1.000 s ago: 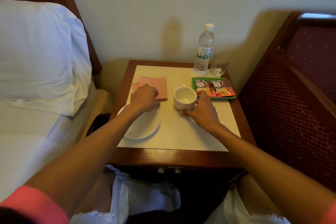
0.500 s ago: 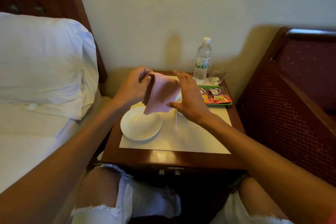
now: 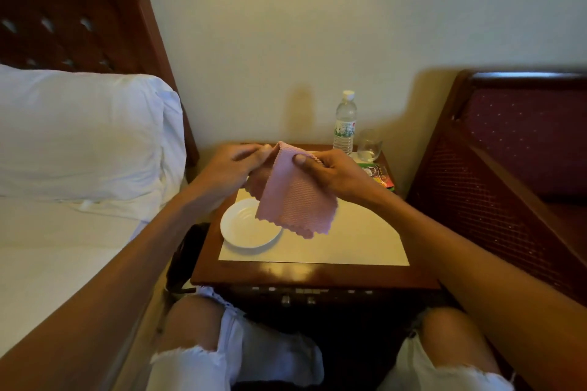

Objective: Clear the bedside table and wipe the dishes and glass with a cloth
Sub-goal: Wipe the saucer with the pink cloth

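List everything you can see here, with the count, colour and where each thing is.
table: 1, dark wood, cream top, centre
cloth: 1, pink, held up over table
saucer: 1, white, table's left side
bottle: 1, clear, white cap, table's back right
glass: 1, clear, right of bottle
tray: 1, green, table's right edge, mostly hidden
pillow: 1, white, bed at left
left hand: 1, pinches cloth's top
right hand: 1, pinches cloth's top

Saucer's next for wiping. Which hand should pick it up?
Left, probably. The saucer lies on the left part of the table, below the left hand. The right hand pinches the pink cloth under its thumb and could hold it alone.
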Action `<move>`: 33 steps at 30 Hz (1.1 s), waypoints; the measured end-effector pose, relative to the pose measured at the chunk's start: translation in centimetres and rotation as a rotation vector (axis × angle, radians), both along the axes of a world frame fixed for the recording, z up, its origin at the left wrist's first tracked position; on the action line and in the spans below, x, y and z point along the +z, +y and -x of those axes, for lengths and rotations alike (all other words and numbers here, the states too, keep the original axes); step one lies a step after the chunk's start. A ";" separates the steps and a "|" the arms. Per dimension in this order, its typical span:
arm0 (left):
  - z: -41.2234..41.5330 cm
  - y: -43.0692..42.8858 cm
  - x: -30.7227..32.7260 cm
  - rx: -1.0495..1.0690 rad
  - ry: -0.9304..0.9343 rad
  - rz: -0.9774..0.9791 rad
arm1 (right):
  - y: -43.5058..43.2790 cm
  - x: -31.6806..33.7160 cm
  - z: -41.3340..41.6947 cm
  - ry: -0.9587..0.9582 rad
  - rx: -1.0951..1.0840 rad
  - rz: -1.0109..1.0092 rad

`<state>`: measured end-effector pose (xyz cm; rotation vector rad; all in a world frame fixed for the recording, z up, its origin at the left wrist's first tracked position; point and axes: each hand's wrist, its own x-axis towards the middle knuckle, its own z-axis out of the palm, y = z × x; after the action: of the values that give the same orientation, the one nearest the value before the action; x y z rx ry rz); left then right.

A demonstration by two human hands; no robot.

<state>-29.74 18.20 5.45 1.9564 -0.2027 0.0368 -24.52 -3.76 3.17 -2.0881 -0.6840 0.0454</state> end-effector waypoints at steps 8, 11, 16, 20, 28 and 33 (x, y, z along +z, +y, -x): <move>0.7 -2.7 -0.6 0.047 -0.062 -0.025 | -1.4 1.0 1.3 0.093 -0.017 -0.057; 0.7 -3.3 -0.3 0.049 -0.090 -0.053 | -1.8 1.4 1.5 0.109 0.005 -0.052; 0.7 -3.5 0.4 0.021 -0.052 -0.013 | -2.3 1.9 2.0 0.101 -0.007 -0.014; 0.6 -3.8 0.5 0.036 -0.044 -0.080 | -2.5 1.8 2.2 0.067 -0.060 0.043; 0.7 -4.1 0.4 -0.016 -0.009 -0.036 | -3.1 2.2 2.4 0.255 -0.040 0.051; 0.3 -3.5 -0.5 0.014 -0.046 -0.116 | -3.1 1.4 2.4 0.436 0.103 -0.028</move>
<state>-30.09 14.67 4.92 2.0739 -0.2260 0.0804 -26.95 -6.89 4.56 -1.9241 -0.5184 0.5289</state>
